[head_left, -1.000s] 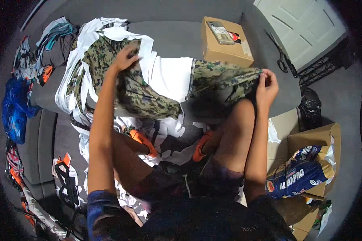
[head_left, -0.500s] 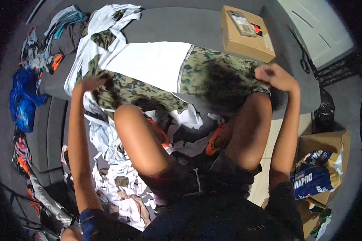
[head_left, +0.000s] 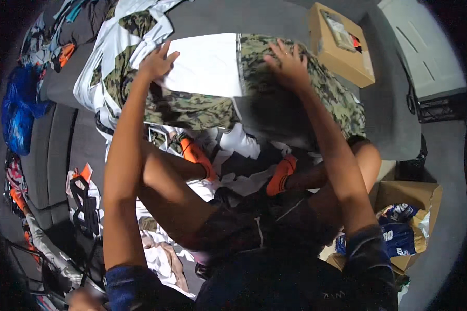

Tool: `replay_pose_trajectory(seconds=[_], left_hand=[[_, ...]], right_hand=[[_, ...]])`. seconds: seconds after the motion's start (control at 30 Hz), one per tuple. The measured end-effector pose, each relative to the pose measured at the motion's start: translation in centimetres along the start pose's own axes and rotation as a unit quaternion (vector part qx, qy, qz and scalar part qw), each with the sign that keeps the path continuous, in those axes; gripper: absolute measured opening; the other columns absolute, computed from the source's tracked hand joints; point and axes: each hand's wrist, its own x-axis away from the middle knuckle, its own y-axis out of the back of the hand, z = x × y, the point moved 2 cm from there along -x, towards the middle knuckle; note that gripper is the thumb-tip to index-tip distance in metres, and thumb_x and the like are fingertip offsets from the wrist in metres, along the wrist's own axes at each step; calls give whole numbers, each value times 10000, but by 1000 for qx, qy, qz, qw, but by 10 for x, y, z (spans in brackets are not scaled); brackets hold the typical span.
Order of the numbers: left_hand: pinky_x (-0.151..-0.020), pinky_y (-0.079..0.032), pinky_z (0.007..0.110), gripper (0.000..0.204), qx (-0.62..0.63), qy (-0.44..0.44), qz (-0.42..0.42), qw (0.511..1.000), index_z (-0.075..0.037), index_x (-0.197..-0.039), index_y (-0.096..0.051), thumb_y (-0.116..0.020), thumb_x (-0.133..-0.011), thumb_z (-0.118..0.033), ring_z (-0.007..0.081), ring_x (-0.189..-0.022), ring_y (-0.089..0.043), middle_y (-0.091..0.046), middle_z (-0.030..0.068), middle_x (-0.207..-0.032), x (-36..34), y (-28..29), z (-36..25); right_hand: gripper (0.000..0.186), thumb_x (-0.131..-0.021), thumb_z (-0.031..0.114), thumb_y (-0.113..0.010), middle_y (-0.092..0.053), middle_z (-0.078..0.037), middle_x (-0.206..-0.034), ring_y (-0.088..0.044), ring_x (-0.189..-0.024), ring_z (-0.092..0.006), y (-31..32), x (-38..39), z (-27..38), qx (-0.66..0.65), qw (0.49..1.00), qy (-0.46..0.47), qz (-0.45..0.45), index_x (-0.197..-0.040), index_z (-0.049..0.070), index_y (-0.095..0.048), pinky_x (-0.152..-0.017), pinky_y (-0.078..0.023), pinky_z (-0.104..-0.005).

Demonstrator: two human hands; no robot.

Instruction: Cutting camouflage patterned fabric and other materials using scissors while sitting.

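Note:
A length of white and green camouflage cloth [head_left: 202, 62] is spread over the dark grey seat in front of my knees. The fingers of my left hand [head_left: 160, 65] are apart at the white panel's left edge, close to a bunched white and camouflage pile [head_left: 117, 65]. My right hand [head_left: 289, 65] lies palm down with fingers spread on the camouflage part [head_left: 324, 88], right of the seam. Neither hand grips anything. A camouflage flap [head_left: 197, 110] hangs toward me over the seat's front edge.
A cardboard box [head_left: 342, 65] with a phone-like object on top sits at the back right. Blue plastic bag [head_left: 23, 109] lies far left. White scraps [head_left: 163, 254] litter the floor around my feet. An open carton [head_left: 410, 194] with a blue package stands at right.
Both hands have moved inward and farther away onto the cloth. The camouflage part at right now bends down toward my right knee. My knees have spread apart.

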Motion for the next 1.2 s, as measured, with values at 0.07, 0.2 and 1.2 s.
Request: replay_pose_trajectory(seconds=[0.07,0.2,1.2], left_hand=[[-1022,-325,381,697,5,9,-2,1000,-134,-1385,-336,-458,-851,-566,309,-1236,-383,-352,175,-1378,3,10,20],[-1021,-318,430,706,31,-50,-54,997,-154,-1400,-295,-501,-836,-525,337,-1238,-375,-323,163,-1399,22,30,17],[-954,-324,451,593,111,-249,-121,954,-102,-1246,-443,-592,-798,-461,307,-1121,-426,-396,125,-1265,141,9,-173]], right_hand=[[599,-883,576,-346,-287,5,-1455,-213,-1338,-369,-6,-20,-10,-36,999,36,-14,-1370,227,-354,-1033,-189,-598],[577,-885,551,-372,-321,7,-1440,-224,-1348,-319,-11,-35,-25,-73,994,76,-25,-1353,214,-393,-1064,-203,-513],[532,-905,424,-413,-330,-57,-1433,-206,-1351,-330,13,36,-36,-140,989,50,-13,-1348,131,-394,-1068,-261,-408]])
